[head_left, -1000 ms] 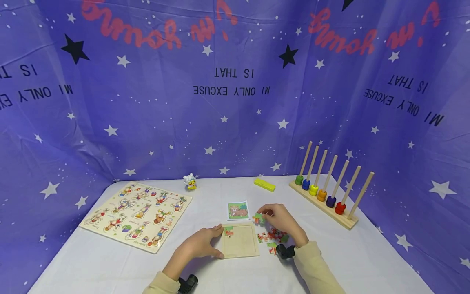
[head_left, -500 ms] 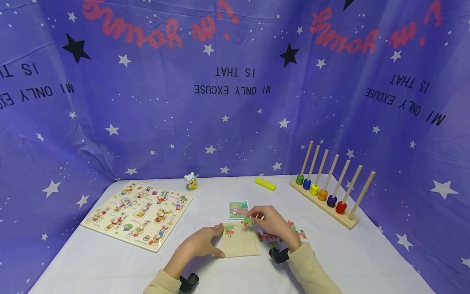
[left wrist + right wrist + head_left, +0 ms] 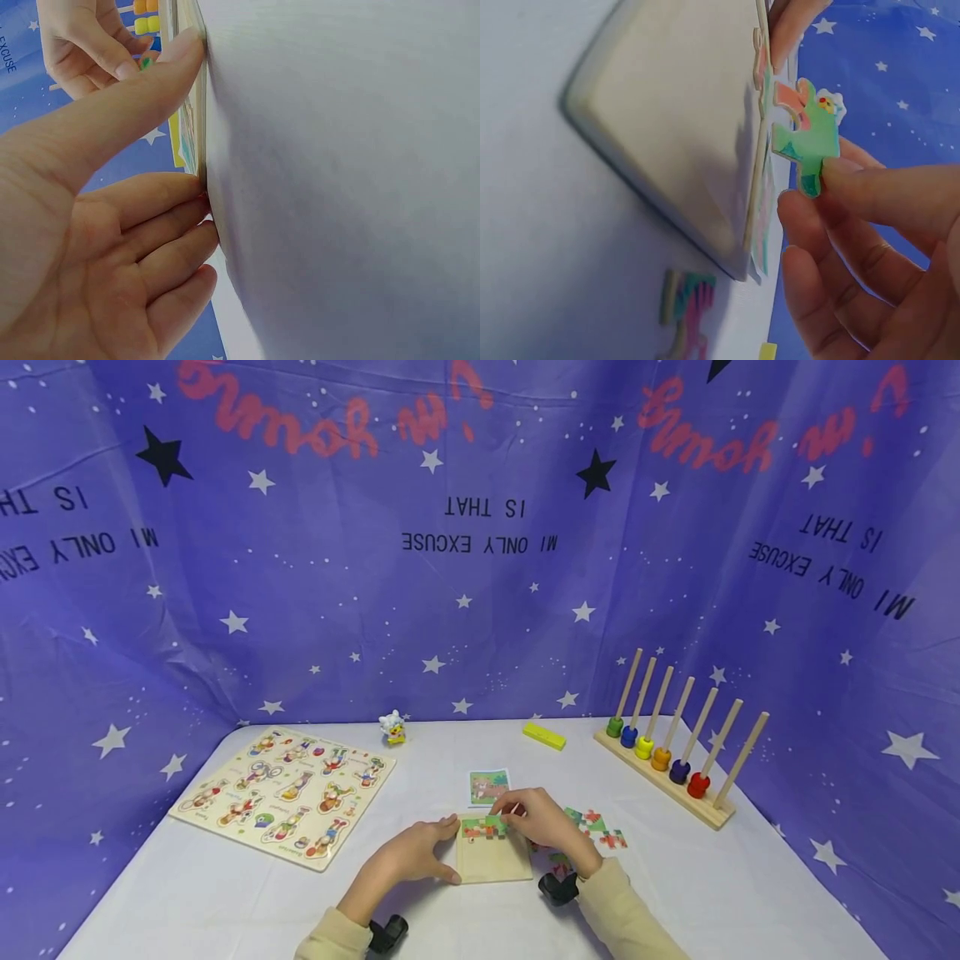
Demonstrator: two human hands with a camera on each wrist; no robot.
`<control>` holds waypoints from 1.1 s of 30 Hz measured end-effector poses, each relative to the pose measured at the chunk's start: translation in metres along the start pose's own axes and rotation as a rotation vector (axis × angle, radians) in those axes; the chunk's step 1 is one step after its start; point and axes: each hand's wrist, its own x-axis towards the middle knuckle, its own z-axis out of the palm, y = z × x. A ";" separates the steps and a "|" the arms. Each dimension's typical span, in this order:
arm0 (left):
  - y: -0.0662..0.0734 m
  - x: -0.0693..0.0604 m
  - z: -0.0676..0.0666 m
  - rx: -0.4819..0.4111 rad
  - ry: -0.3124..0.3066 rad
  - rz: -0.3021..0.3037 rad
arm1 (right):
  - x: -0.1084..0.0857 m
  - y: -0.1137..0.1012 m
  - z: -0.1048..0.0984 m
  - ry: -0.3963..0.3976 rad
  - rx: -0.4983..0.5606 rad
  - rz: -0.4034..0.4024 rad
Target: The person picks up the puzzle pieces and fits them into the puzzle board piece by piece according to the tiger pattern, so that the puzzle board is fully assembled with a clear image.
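My right hand (image 3: 542, 820) pinches a green and orange jigsaw piece (image 3: 810, 135) between thumb and fingers, over the far right part of a square wooden puzzle tray (image 3: 491, 862). In the right wrist view, the piece stands tilted beside the tray rim; whether it touches the tray I cannot tell. Jigsaw pieces (image 3: 472, 828) lie along the tray's far left edge. My left hand (image 3: 417, 852) rests against the tray's left side, its thumb by the near corner and its fairly straight fingers by the far one. Loose jigsaw pieces (image 3: 592, 820) lie right of the tray, some hidden by my right hand.
A picture card (image 3: 487, 785) lies just beyond the tray. At left is a large picture board (image 3: 288, 793), and a small white and yellow toy (image 3: 392, 727) stands behind. A yellow block (image 3: 544, 736) and a pegged bead rack (image 3: 660, 768) are at right.
My right hand has carried the jigsaw piece leftward from the loose pieces to the tray's far side. The left hand has stayed by the tray. The head view has shifted slightly.
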 end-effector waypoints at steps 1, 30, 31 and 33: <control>0.000 0.000 0.000 -0.001 0.000 0.001 | 0.001 0.001 0.001 -0.002 0.000 0.010; -0.001 0.001 0.000 0.012 0.000 0.000 | 0.016 0.005 0.006 -0.080 -0.039 0.043; -0.001 0.000 0.000 0.013 0.002 0.002 | 0.016 0.005 0.006 -0.079 -0.038 0.029; 0.000 0.000 0.000 0.012 0.004 0.007 | 0.016 0.005 0.006 -0.080 -0.031 0.009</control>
